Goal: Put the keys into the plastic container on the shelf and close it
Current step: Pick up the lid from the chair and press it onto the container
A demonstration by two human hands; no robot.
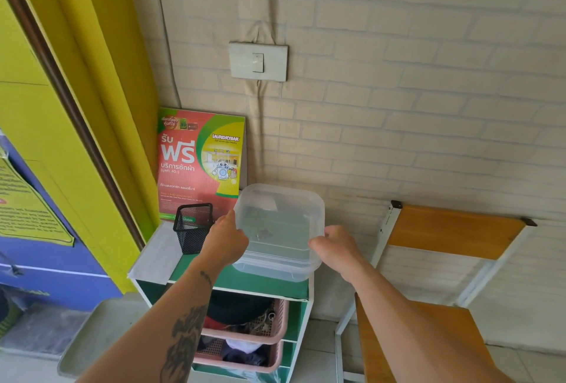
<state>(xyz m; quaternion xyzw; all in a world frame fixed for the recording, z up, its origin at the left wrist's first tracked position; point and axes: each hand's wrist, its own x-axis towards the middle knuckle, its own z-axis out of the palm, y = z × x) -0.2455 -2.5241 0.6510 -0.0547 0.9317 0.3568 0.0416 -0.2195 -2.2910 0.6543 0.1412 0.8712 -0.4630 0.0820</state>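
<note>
Two hands gripped the clear lid (280,217): the left hand (225,240) and right hand (335,246) at opposite edges, tilted above the plastic container (272,269) on the green shelf (239,280). Keys (264,233) showed faintly through it. Beyond stood a mesh basket (193,226) and poster (199,162).

shelf (239,280): green top, white edges | plastic container (277,248): on top, gripped both sides | black mesh basket (193,226): just left of left hand (225,240) | red sign (200,162): behind, upright

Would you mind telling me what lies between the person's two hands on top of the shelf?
In the head view, the clear plastic container sits between the left hand and the right hand, both of which are gripping its lid's edges.
</note>
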